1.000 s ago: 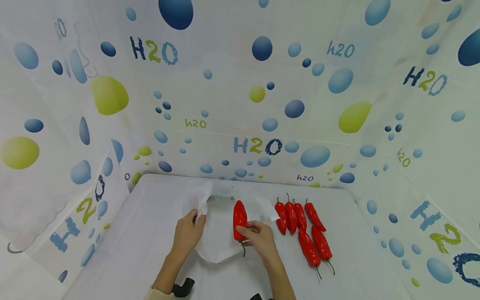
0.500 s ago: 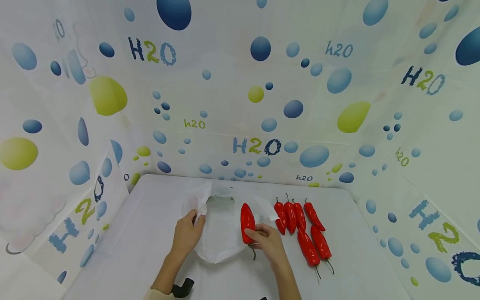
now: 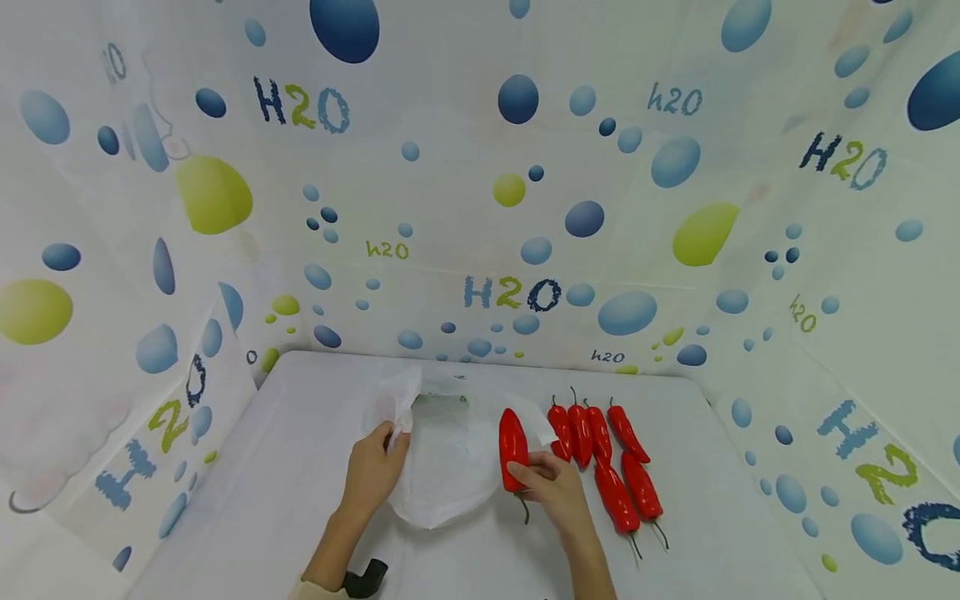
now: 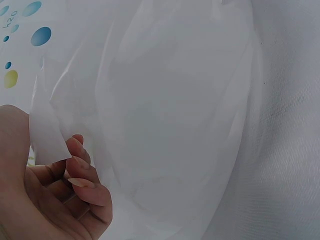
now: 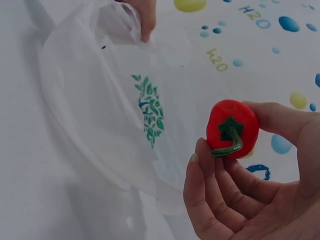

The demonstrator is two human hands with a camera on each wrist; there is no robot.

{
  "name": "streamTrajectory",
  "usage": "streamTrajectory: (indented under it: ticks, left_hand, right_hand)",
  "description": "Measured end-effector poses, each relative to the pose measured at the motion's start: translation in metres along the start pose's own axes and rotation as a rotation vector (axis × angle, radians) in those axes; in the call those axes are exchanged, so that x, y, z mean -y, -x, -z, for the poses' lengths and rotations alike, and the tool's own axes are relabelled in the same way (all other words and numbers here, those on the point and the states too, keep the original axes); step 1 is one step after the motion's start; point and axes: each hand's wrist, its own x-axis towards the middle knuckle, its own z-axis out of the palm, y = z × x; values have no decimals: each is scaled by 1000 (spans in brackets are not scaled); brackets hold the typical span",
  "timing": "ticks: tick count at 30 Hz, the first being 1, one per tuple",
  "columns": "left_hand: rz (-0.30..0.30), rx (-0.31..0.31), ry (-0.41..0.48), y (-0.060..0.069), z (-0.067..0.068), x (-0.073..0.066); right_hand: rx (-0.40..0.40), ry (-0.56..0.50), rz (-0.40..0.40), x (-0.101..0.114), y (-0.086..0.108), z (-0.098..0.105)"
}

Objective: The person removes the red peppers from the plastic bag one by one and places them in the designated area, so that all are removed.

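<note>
My left hand (image 3: 377, 467) pinches the edge of a thin white plastic bag (image 3: 438, 500), seen close up in the left wrist view with the bag's film (image 4: 170, 110) spread beside the fingers. A green leaf print (image 5: 151, 111) shows on the bag in the right wrist view. With thumb and fingertips my right hand (image 3: 557, 492) holds a red chili pepper (image 3: 512, 450) near its stem end, tip pointing away, at the bag's right side. Its green stem (image 5: 232, 137) faces the right wrist camera. To the right lie several more red peppers (image 3: 618, 498) on the table.
The table (image 3: 720, 533) is covered in white, with a patterned curtain (image 3: 420, 192) rising at its back and sides. A black curved object (image 3: 366, 578) sits by the left forearm at the lower edge of the head view.
My right hand has carried the red pepper to the right, from over the bag's middle toward its right side. The left hand keeps its grip on the bag, almost still.
</note>
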Motion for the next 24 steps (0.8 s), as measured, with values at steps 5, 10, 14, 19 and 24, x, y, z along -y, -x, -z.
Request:
streamTrajectory:
  ticks: [5, 10, 14, 19, 24]
  left_hand:
    - [-7, 2, 5, 0, 0, 0]
    - [-16, 0, 8, 1, 0, 0]
    - [-14, 3, 6, 1, -1, 0]
    - [-13, 2, 2, 1, -2, 1]
    - [-13, -3, -4, 1, -2, 1]
  right_hand:
    - [-28, 20, 0, -1, 2, 6]
    - [-62, 25, 0, -6, 4, 11]
    - [-84, 44, -27, -6, 7, 17]
    - [-121, 58, -51, -6, 11, 24]
    - [-145, 57, -56, -9, 13, 29]
